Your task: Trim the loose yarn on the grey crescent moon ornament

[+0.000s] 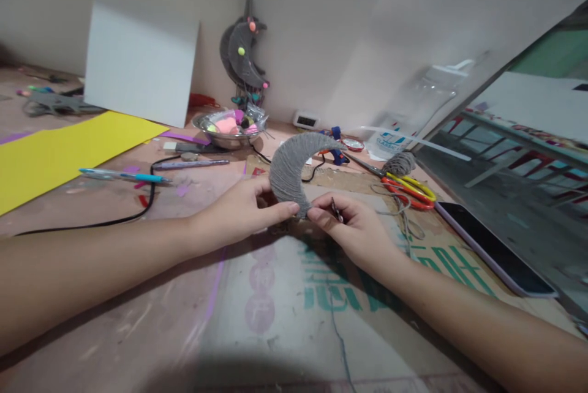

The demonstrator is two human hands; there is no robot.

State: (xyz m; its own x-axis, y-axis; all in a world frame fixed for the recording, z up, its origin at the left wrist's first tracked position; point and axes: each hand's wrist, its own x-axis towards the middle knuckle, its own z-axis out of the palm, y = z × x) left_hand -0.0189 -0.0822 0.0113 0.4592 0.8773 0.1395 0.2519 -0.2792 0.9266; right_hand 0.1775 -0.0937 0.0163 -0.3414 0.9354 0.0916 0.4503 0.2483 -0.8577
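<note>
A crescent moon [287,166] wrapped in grey yarn is held upright above the work surface. My left hand [250,206] grips its lower left side, thumb across the front near the bottom tip. At that tip, the closed thumb and fingers of my right hand [351,221] pinch the edge. A small dark, patterned item [337,210] shows between the right fingers; its kind is unclear. Below the hands, a thin dark strand [340,338] runs down over the printed cardboard sheet [285,344].
Scissors [413,191], a grey yarn ball [399,163] and a phone [496,249] lie at right. Behind stand a metal bowl of pompoms [229,139], a hanging crescent decoration [243,53] and a clear bottle [413,111]. Yellow sheet [68,148], white board [142,65] and pens [124,176] occupy the left.
</note>
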